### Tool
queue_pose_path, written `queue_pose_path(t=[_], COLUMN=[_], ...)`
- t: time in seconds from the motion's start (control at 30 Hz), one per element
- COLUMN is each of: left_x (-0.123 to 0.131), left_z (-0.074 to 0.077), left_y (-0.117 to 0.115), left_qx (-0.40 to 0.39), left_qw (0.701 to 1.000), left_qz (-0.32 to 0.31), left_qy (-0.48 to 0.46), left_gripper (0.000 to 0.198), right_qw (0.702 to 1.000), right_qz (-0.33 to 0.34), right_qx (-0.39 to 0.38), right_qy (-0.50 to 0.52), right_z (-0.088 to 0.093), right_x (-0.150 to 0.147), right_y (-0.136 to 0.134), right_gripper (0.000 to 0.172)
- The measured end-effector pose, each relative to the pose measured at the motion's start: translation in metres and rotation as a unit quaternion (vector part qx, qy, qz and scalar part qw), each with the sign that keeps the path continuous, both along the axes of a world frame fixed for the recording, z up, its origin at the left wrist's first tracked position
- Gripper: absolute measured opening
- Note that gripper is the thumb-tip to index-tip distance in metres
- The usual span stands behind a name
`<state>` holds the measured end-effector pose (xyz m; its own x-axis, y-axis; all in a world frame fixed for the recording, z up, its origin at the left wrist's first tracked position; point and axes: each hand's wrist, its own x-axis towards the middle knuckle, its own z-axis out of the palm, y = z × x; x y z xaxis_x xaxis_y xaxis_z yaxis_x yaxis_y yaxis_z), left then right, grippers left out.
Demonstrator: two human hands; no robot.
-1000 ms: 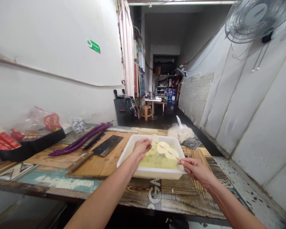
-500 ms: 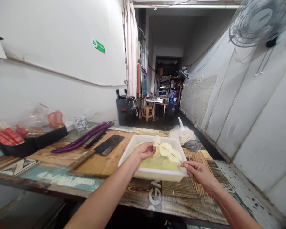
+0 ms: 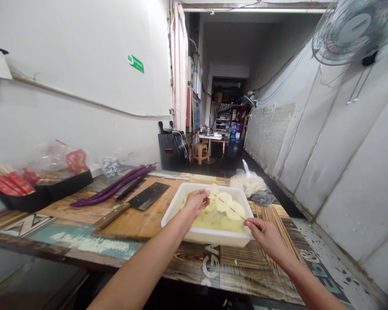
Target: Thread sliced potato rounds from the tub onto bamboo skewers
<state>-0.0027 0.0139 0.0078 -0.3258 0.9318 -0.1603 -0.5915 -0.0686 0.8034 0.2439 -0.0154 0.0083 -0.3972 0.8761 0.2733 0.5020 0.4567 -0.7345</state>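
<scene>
Over a white plastic tub (image 3: 177,201) of pale slices in liquid, my two hands have a thin wooden skewer (image 3: 242,217) between them. Several round pale-yellow slices, seemingly potato (image 3: 224,201), are threaded along it. My right hand (image 3: 260,230) pinches the skewer's near end at the tub's right rim. My left hand (image 3: 197,203) is closed on a potato slice (image 3: 213,190) at the skewer's far end. Its fingertips are partly hidden by the hand itself.
Left of the tub a cleaver (image 3: 148,196) lies on a wooden cutting board (image 3: 163,198), with purple eggplants (image 3: 116,185) beyond. Loose skewers (image 3: 278,224) lie right of the tub, near a plastic bag (image 3: 247,181) and a grey cloth (image 3: 262,197). A black bin (image 3: 61,189) holds packets.
The right hand and skewer have shifted slightly left, and the threaded slices sit closer to the left hand. Both hands keep their grip.
</scene>
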Motion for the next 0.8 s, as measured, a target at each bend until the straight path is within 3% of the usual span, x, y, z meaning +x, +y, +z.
queue_pose_path(t=[0.17,0.4,0.5,0.8], left_x=[0.0073,0.0091,0.0092,0.0082], left_z=[0.006,-0.0001,0.0013,0.0076], left_y=[-0.0049,-0.002,-0.0032,-0.0059], left_qx=[0.006,0.031,0.028,0.049], left_qw=[0.997,0.992,0.994,0.998], left_qz=[0.032,0.049,0.067,0.03], left_qy=[0.065,0.109,0.087,-0.009], left_gripper=[0.016,0.021,0.02,0.018], right_qw=[1.0,0.999,0.997,0.998], right_qz=[-0.002,-0.037,-0.05,-0.043], right_qx=[0.003,0.029,0.039,0.044], right_qy=[-0.011,-0.027,-0.038,-0.033], right_z=[-0.0001,-0.0002,0.0012,-0.002], right_x=[-0.0018,-0.0064,-0.0094,-0.0093], right_y=[0.001,0.0043,0.0041,0.0055], right_gripper=[0.031,0.031,0.031,0.032])
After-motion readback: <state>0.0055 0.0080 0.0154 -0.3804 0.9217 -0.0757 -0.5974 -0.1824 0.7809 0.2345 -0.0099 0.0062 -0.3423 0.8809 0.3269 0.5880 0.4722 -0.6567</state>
